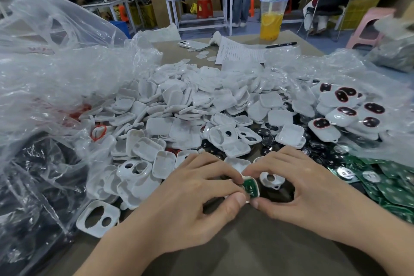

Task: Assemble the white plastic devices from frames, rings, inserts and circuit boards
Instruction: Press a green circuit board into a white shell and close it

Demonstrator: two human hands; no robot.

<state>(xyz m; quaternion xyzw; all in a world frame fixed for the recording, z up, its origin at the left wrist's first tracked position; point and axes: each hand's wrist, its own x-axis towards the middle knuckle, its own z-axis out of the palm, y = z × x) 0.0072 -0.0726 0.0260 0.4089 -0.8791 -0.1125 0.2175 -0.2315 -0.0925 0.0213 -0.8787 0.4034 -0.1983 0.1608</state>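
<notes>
Frame [247,201]: small, smooth white plastic, rounded corners, between the fingertips; green circuit board [250,187] seated inside.
Left hand [190,188]: curled fingers and thumb pinch the frame's left edge.
Right hand [298,184]: forefinger and thumb pinch its right edge.
Pile [190,101]: glossy white shells heaped beyond the fingers.
Boards [392,188]: flat green, right of the right fingers.

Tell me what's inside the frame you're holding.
A green circuit board sits in the white frame. Left hand and right hand pinch it, covering its left side and anything underneath.
</notes>
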